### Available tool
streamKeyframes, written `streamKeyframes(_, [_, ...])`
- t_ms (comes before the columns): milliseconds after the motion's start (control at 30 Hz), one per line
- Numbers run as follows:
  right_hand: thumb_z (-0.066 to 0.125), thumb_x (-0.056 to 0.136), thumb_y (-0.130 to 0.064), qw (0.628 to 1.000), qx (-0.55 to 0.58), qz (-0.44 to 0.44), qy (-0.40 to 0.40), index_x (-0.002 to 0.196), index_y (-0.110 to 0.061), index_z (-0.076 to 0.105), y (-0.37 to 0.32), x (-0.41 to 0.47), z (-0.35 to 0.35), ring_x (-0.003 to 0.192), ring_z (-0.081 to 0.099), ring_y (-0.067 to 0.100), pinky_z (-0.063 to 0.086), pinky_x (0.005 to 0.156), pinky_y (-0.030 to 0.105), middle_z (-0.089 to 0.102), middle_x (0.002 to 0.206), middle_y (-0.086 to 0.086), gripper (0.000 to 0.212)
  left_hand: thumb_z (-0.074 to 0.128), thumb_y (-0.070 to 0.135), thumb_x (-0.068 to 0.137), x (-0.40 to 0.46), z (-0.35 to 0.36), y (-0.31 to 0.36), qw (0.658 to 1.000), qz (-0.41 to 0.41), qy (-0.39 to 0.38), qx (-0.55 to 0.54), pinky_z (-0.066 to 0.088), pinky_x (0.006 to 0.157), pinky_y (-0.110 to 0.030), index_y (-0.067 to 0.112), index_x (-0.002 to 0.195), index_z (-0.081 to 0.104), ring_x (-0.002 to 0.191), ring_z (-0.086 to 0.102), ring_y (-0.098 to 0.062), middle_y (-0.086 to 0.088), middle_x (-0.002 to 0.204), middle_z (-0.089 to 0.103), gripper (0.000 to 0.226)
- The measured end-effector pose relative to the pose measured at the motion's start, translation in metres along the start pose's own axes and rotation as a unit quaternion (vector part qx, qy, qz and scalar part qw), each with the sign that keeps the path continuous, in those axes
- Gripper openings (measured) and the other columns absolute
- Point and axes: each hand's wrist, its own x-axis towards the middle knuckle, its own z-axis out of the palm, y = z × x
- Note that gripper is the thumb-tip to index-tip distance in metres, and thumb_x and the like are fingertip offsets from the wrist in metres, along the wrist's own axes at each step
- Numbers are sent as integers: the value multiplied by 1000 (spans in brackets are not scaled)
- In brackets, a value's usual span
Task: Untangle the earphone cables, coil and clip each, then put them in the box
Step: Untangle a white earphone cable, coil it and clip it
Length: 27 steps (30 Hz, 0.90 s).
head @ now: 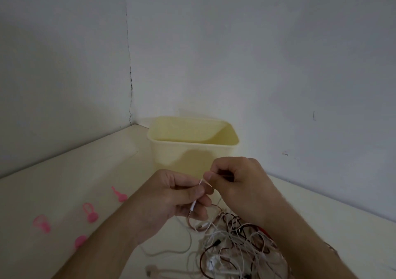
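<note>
A tangled heap of white, pink and brown earphone cables (233, 246) lies on the cream table at the lower right. My left hand (171, 197) grips a white cable near its jack plug (192, 207), raised above the heap. My right hand (237, 182) pinches the same thin cable between thumb and forefinger, just to the right of the left fingertips. A pale yellow open box (192, 148) stands right behind both hands, in the wall corner. Several pink cable clips (90, 212) lie on the table to the left.
Two walls meet in a corner behind the box. The table (64, 182) runs from that corner to the left and right. A beige plug end (151, 271) lies near the bottom edge.
</note>
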Motion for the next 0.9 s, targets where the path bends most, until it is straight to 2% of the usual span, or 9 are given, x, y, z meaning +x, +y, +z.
streamKeyframes(133, [68,101,-29,997,68,27,26,70,-16,66,3,1,3,54,40,5,35,54,19,47,55,-9,34,68,6,85,-1,4,1,996,29,-8,-85,62,74,-40,-2,97,82,72,75,-28,-21,86,76,20])
streamKeyframes(267, [58,100,-8,994,111,21,10,75,-11,63,5,2,17,59,41,7,39,57,35,52,60,-3,26,65,1,82,1,7,1,984,81,28,-154,64,80,-36,0,103,82,93,79,-33,-27,104,78,27])
streamKeyframes(300, [57,100,-8,994,111,17,4,77,-10,63,4,2,20,58,40,7,37,56,35,51,59,-3,24,65,1,81,2,7,1,982,94,44,-157,64,81,-35,1,104,82,97,79,-33,-26,108,77,28])
streamKeyframes(400, [57,105,-16,993,113,30,-4,76,-16,64,3,2,23,50,36,6,31,53,24,45,51,-11,30,67,1,79,3,4,4,972,137,101,-160,63,79,-30,4,106,82,103,78,-31,-23,111,78,31])
streamKeyframes(467, [56,106,-17,993,110,39,-17,77,-18,67,2,1,24,47,36,6,32,53,25,45,50,-11,32,68,3,78,3,4,5,965,159,129,-162,63,81,-28,4,110,78,105,78,-30,-22,109,79,34])
streamKeyframes(600, [55,107,-20,995,80,37,-47,77,-22,68,-2,0,29,52,45,10,39,58,30,52,57,-5,33,69,1,85,4,8,3,964,182,162,-103,61,87,-25,7,114,77,107,77,-26,-16,108,80,31])
streamKeyframes(800, [56,106,-22,997,42,22,-55,80,-23,69,-7,-2,23,62,59,13,48,64,32,63,67,-3,29,68,-6,92,2,11,1,966,202,159,-3,59,91,-22,12,117,77,106,77,-18,-6,106,82,31])
streamKeyframes(867, [57,105,-23,998,23,13,-62,81,-23,69,-8,-2,21,64,61,14,47,62,32,66,69,-5,27,69,-6,93,4,10,-4,954,223,172,98,58,95,-22,18,116,78,106,77,-12,3,106,82,34])
streamKeyframes(900, [58,104,-23,998,14,11,-65,80,-22,68,-9,-2,20,62,60,13,45,58,29,65,68,-8,26,69,-4,95,5,9,-8,937,241,181,174,56,96,-20,25,116,79,107,76,-7,10,106,81,37])
